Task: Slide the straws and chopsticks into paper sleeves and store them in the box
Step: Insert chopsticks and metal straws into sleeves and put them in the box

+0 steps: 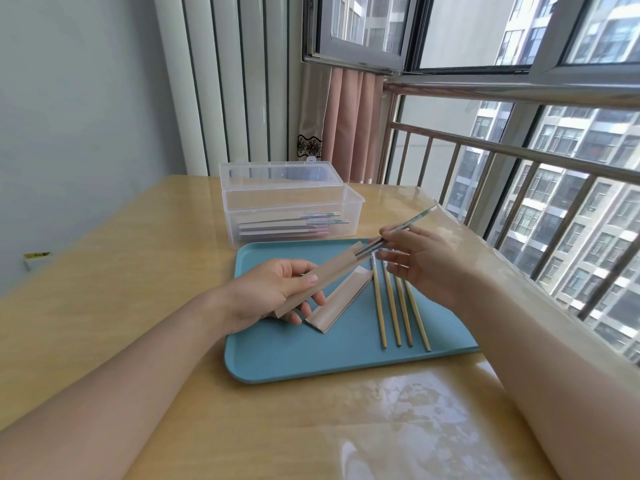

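Two bare forearms in frame, no sleeves visible up to pic edge. Left hand point(273, 289) and right hand point(426, 261) both ungloved. No rings, watch, bracelet or bands seen on fingers or wrists. Thumbnail on left hand was short, plain, unpainted. Right-hand nails too small to tell. Nothing else of the person's body was in view.

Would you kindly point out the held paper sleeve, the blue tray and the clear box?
paper sleeve point(311, 285), head view, middle of its flat face
blue tray point(294, 358), head view, bare floor
clear box point(294, 202), head view, front wall
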